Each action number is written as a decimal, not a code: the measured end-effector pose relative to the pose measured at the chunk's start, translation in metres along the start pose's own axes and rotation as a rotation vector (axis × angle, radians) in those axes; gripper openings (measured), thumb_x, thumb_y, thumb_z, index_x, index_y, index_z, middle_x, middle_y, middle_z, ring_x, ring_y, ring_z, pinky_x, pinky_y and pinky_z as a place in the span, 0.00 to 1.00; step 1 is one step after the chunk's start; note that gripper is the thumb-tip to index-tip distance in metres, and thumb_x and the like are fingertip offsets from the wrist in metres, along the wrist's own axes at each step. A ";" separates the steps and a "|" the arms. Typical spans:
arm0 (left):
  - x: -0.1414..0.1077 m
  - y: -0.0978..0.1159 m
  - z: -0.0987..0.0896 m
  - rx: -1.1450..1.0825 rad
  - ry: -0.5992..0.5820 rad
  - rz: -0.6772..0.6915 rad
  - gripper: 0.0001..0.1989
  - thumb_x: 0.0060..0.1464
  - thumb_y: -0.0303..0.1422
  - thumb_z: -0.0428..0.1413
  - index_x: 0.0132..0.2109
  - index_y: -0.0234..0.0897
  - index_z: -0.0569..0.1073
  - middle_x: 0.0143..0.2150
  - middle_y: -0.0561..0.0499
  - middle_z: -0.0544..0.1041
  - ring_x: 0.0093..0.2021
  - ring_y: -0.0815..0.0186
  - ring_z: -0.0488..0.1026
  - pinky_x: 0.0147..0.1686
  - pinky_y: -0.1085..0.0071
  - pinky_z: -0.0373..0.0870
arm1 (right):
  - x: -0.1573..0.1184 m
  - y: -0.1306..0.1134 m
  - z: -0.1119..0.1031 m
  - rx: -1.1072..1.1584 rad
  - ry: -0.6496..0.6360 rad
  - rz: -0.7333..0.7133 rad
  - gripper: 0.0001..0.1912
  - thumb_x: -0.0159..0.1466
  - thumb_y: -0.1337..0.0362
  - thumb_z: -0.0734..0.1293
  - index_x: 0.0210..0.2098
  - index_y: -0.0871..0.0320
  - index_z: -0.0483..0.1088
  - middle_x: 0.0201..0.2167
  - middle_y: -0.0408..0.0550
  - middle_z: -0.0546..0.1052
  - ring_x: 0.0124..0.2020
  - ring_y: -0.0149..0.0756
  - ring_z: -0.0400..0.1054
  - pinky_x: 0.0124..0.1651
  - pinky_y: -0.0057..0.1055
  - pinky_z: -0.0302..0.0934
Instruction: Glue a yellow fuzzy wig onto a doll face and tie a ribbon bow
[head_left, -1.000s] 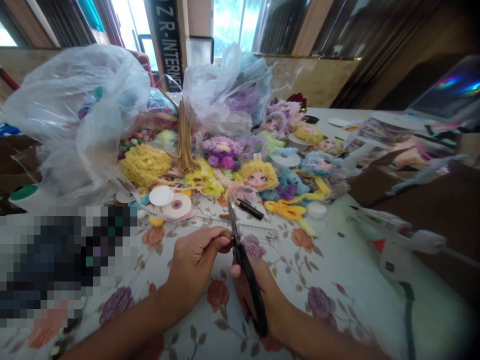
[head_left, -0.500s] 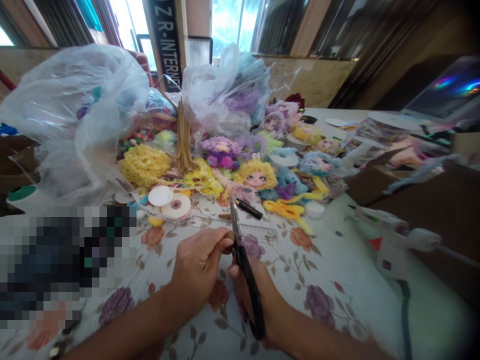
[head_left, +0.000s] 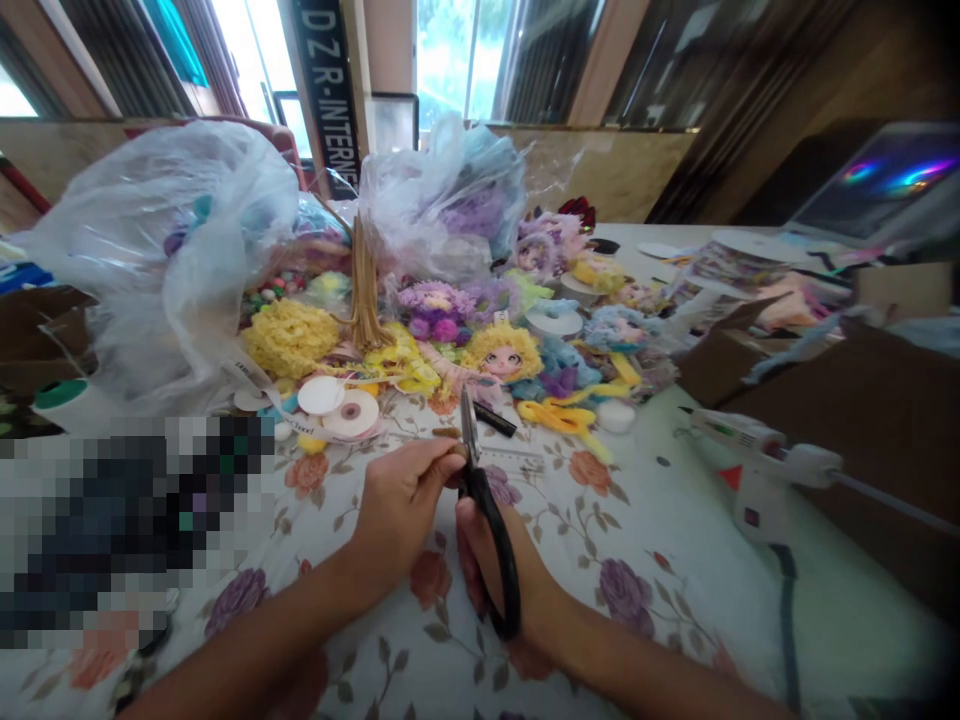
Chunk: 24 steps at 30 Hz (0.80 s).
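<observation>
My right hand [head_left: 502,560] is closed on the black handles of a pair of scissors [head_left: 495,530], whose metal blades point away from me. Just left of the blades, my left hand [head_left: 405,490] pinches a small brownish piece [head_left: 459,450], mostly covered by the fingertips. The piece is against or very close to the blades; I cannot tell whether they cut into it. Beyond the fingers, another small brown piece [head_left: 445,432] lies on the floral tablecloth [head_left: 360,560]. A black marker-like tube [head_left: 495,420] and a clear ruler [head_left: 517,455] lie just past the scissors.
A yellow-haired doll head [head_left: 504,358] sits among yarn, pompoms and plastic bags [head_left: 172,200]. Ribbon spools [head_left: 349,412] are at left, beside yellow yarn [head_left: 292,338]. A white glue gun [head_left: 757,470] and a cardboard box [head_left: 840,420] stand at right. Brown stems [head_left: 366,285] rise mid-table.
The camera view has shifted slightly. The scissors have tilted a little and their handles sit higher and closer together. My left hand keeps its pinch at the blades.
</observation>
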<state>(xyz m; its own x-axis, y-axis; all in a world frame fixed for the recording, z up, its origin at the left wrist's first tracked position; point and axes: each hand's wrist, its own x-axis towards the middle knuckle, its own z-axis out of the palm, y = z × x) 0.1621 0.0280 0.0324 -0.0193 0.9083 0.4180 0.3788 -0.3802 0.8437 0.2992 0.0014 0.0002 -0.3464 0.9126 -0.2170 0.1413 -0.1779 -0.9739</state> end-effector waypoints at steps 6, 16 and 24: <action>0.010 -0.014 -0.008 -0.390 -0.154 -0.387 0.13 0.55 0.38 0.56 0.39 0.33 0.78 0.26 0.51 0.74 0.26 0.70 0.71 0.27 0.75 0.68 | 0.009 -0.007 -0.005 0.100 0.014 0.078 0.31 0.59 0.35 0.54 0.19 0.57 0.56 0.10 0.35 0.58 0.09 0.22 0.52 0.11 0.20 0.49; 0.003 -0.010 -0.006 -0.548 -0.086 -0.431 0.11 0.50 0.35 0.61 0.40 0.34 0.76 0.27 0.52 0.77 0.27 0.71 0.73 0.27 0.76 0.69 | 0.000 -0.028 -0.004 0.019 -0.014 0.108 0.33 0.52 0.30 0.57 0.20 0.56 0.56 0.09 0.35 0.58 0.10 0.23 0.52 0.12 0.21 0.45; 0.000 -0.007 -0.010 -0.371 -0.063 -0.400 0.11 0.51 0.35 0.60 0.41 0.35 0.78 0.29 0.49 0.80 0.29 0.66 0.77 0.22 0.77 0.68 | -0.001 -0.025 -0.004 -0.040 -0.001 0.035 0.31 0.55 0.32 0.57 0.21 0.56 0.57 0.09 0.36 0.58 0.10 0.24 0.52 0.13 0.23 0.45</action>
<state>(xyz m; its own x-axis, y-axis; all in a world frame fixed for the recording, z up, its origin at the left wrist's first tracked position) 0.1499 0.0292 0.0302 -0.0348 0.9990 0.0285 0.0010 -0.0285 0.9996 0.2999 0.0066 0.0247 -0.3417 0.9056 -0.2513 0.1902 -0.1952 -0.9621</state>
